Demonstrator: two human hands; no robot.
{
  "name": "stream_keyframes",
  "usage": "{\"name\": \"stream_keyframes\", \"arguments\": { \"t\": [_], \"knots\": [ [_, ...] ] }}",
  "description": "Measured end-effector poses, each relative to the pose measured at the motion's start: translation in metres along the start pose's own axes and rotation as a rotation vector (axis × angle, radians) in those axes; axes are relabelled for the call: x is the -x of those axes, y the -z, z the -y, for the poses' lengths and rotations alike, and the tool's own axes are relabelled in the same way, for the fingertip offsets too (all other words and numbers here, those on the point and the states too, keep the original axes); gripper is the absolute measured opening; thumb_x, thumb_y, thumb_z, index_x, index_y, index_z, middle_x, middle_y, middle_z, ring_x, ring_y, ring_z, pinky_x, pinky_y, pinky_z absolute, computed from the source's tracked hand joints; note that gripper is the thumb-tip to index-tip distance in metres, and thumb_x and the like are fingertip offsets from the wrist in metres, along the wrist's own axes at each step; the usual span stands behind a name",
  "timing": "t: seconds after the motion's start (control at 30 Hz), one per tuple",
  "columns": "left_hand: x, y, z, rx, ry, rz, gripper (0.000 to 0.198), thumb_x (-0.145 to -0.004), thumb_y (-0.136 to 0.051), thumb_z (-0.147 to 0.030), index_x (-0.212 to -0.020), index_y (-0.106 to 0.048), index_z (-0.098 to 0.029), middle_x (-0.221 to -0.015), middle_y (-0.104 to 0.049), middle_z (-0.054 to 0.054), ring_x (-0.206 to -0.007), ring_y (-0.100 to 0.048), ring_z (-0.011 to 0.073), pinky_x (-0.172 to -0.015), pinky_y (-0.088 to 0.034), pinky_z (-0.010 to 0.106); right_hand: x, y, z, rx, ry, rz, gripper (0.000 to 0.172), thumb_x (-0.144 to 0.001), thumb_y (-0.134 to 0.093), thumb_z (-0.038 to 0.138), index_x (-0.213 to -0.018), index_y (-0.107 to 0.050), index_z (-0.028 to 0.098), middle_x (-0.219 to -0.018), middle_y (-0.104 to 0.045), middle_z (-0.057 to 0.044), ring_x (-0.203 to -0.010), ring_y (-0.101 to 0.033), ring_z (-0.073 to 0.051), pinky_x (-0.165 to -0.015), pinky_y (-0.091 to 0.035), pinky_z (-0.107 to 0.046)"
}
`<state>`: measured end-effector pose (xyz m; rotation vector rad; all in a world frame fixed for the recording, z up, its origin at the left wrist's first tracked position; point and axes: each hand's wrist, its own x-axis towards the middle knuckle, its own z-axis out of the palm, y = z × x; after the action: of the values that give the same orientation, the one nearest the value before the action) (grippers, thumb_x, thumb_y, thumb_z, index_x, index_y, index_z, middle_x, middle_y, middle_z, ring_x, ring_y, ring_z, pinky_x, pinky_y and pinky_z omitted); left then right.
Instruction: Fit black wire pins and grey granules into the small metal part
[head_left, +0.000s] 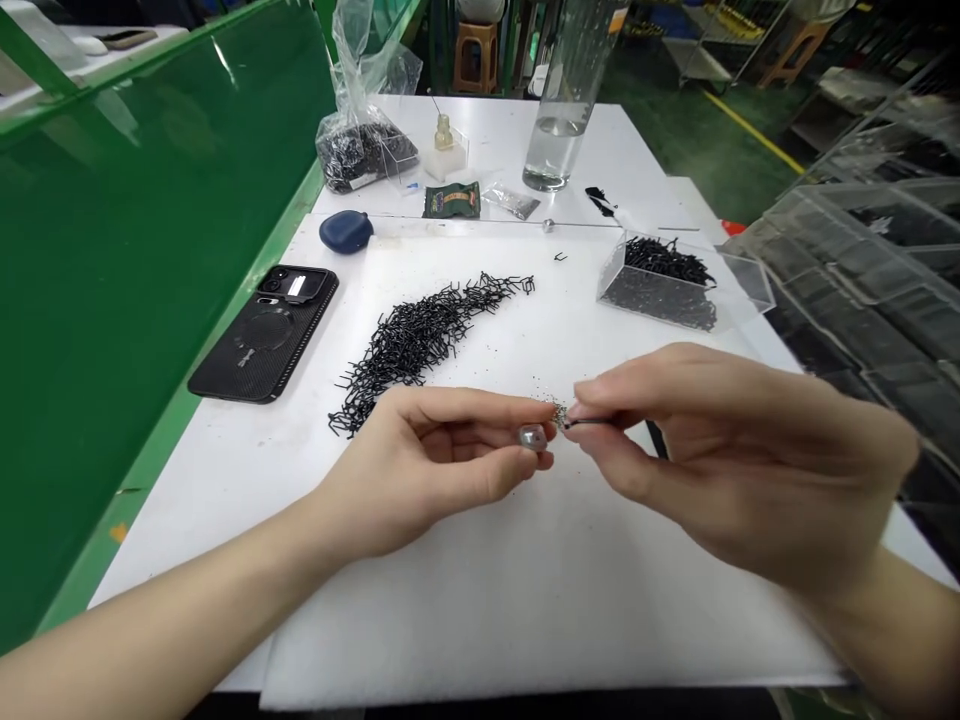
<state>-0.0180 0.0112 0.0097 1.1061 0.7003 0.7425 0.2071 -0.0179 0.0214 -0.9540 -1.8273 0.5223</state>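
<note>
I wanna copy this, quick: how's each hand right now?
Left hand: closed, holding a small shiny piece.
Right hand: closed, holding a thin black piece.

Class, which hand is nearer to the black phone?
The left hand: it is right of the black phone; the right hand is farther right, past the left hand.

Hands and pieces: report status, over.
Left hand holding small shiny piece. Right hand pinching thin black piece. Black heap beyond left hand, not in the way.
</note>
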Motion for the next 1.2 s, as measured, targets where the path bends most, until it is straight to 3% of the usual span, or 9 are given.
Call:
{"name": "stream_keyframes", "arguments": {
  "t": [0.17,0.33,0.57,0.7,0.87,1.03,1.2],
  "knots": [
    [-0.002,0.003,0.001,0.187,0.094,-0.022,0.02,-0.083,-0.09,-0.008,-0.095,-0.083,-0.022,-0.091,-0.087,-0.003,-0.091,-0.084,0.0125,-0.086,-0.067,0.015,-0.004,-0.003,0.001,0.058,0.057,-0.035,0.034,-0.087,-0.077,0.001,-0.102,-0.082,0.032,-0.093,-0.085,0.003,-0.079,-0.079,-0.019,-0.069,-0.07,-0.033],
    [-0.003,0.004,0.003,0.215,0.097,-0.034,0.017,-0.083,-0.092,-0.014,-0.096,-0.086,-0.024,-0.096,-0.087,-0.004,-0.094,-0.084,0.0124,-0.091,-0.067,0.015,-0.008,-0.002,0.002,0.034,0.1,-0.019,0.027,-0.087,-0.075,-0.003,-0.095,-0.08,0.022,-0.096,-0.085,-0.001,-0.079,-0.079,-0.013,-0.077,-0.07,-0.022],
    [0.0,0.002,0.006,0.214,0.089,-0.025,0.023,-0.085,-0.089,-0.012,-0.099,-0.087,-0.03,-0.102,-0.087,-0.006,-0.101,-0.083,0.0138,-0.096,-0.066,0.017,-0.005,-0.008,0.002,0.043,0.065,-0.096,0.036,-0.081,-0.079,-0.005,-0.104,-0.079,0.023,-0.091,-0.085,0.0,-0.073,-0.081,-0.016,-0.067,-0.072,-0.025],
    [-0.001,0.002,0.005,0.229,0.095,-0.04,0.019,-0.084,-0.09,-0.015,-0.097,-0.088,-0.029,-0.103,-0.087,-0.007,-0.105,-0.082,0.0148,-0.097,-0.066,0.018,-0.007,-0.004,0.004,0.079,0.042,-0.066,0.037,-0.074,-0.085,-0.004,-0.102,-0.079,0.021,-0.086,-0.084,-0.002,-0.071,-0.081,-0.019,-0.065,-0.073,-0.025],
    [-0.001,0.002,0.003,0.239,0.119,-0.019,0.021,-0.083,-0.092,-0.015,-0.097,-0.088,-0.03,-0.096,-0.087,-0.007,-0.094,-0.083,0.0123,-0.093,-0.066,0.015,-0.011,0.002,0.004,0.155,0.014,0.04,0.034,-0.074,-0.089,0.002,-0.1,-0.079,0.021,-0.086,-0.086,-0.002,-0.068,-0.082,-0.02,-0.064,-0.073,-0.026],
    [0.0,0.002,0.003,0.225,0.117,-0.03,0.02,-0.083,-0.091,-0.014,-0.097,-0.088,-0.029,-0.096,-0.087,-0.005,-0.092,-0.084,0.0119,-0.093,-0.065,0.015,-0.008,-0.002,0.003,0.147,0.01,-0.024,0.027,-0.075,-0.087,0.003,-0.094,-0.078,0.02,-0.086,-0.086,-0.003,-0.07,-0.082,-0.017,-0.067,-0.072,-0.02],
    [-0.002,0.002,0.004,0.21,0.116,-0.039,0.019,-0.083,-0.091,-0.014,-0.096,-0.088,-0.029,-0.097,-0.087,-0.005,-0.094,-0.084,0.0124,-0.093,-0.066,0.016,-0.005,0.007,0.0,0.253,0.011,0.052,0.018,-0.081,-0.087,0.013,-0.095,-0.079,0.021,-0.092,-0.087,-0.004,-0.072,-0.084,-0.019,-0.065,-0.071,-0.019]
  ]
}}
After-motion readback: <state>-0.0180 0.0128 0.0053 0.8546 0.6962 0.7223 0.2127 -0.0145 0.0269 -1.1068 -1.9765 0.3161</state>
